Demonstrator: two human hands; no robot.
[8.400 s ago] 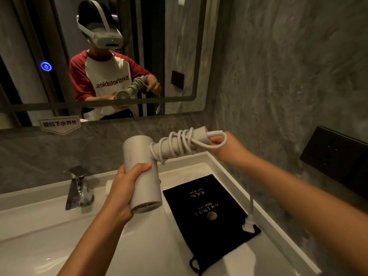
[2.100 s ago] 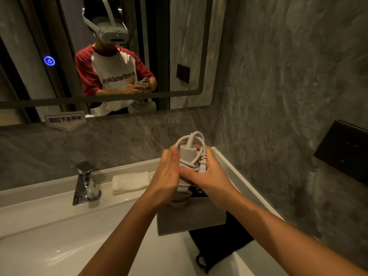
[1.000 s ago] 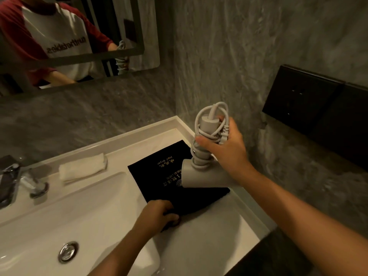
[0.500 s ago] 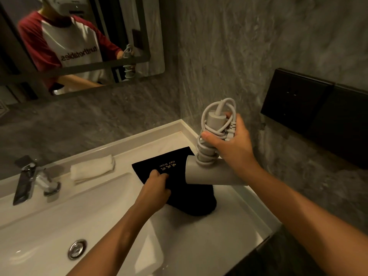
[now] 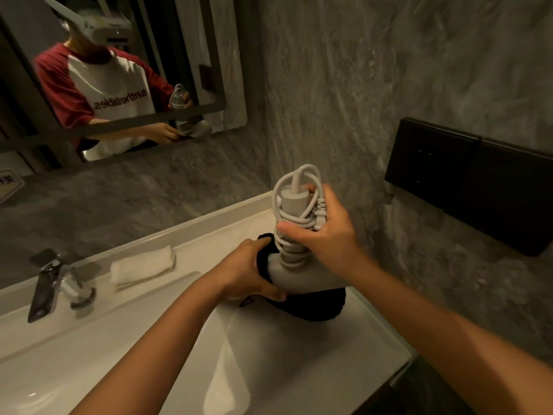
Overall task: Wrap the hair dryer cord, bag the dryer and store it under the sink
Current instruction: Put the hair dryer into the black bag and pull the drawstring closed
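The grey hair dryer is held handle-up over the right end of the white counter. Its white cord is coiled around the handle, with the plug tucked against the coils. My right hand is shut on the wrapped handle and plug. The black drawstring bag is bunched up beneath and behind the dryer's barrel. My left hand grips the bag's edge at the barrel's left end. Whether the barrel's end is inside the bag's mouth is hidden by my left hand.
A folded white towel lies on the counter's back ledge, and a chrome faucet stands at the left over the basin. A black wall panel juts out on the right. A mirror hangs above.
My left hand lifted the bag off the counter and bunched it against the dryer's barrel. The dryer has come down a little toward the bag.
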